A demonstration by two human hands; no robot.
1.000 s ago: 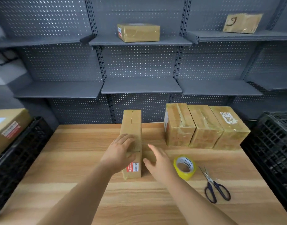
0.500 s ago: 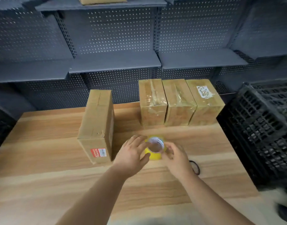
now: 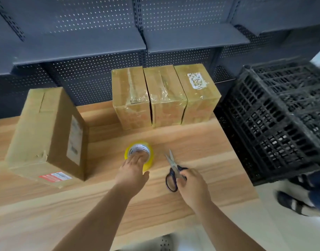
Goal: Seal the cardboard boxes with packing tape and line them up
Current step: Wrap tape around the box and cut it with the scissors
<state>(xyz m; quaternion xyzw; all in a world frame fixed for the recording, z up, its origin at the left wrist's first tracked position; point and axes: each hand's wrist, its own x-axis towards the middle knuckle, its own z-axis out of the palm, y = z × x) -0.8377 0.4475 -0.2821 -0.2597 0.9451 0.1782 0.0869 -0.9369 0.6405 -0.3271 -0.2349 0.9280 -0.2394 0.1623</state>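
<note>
A tall cardboard box (image 3: 45,131) with a red label stands on the left of the wooden table (image 3: 191,134). Three taped boxes (image 3: 164,95) stand side by side in a row at the table's back. A yellow tape roll (image 3: 148,151) lies in the middle; my left hand (image 3: 133,171) rests on it with fingers reaching into its core. To the right, my right hand (image 3: 192,185) grips the dark handles of the scissors (image 3: 172,169), whose blades point away from me on the table.
A black plastic crate (image 3: 278,120) stands close against the table's right edge. Grey pegboard shelving (image 3: 101,46) runs behind the table. A person's sandalled foot (image 3: 293,203) is on the floor at the lower right.
My right hand left the tape roll and took hold of the scissors' handles. My left hand stayed on the roll. The view tipped further down and to the right.
</note>
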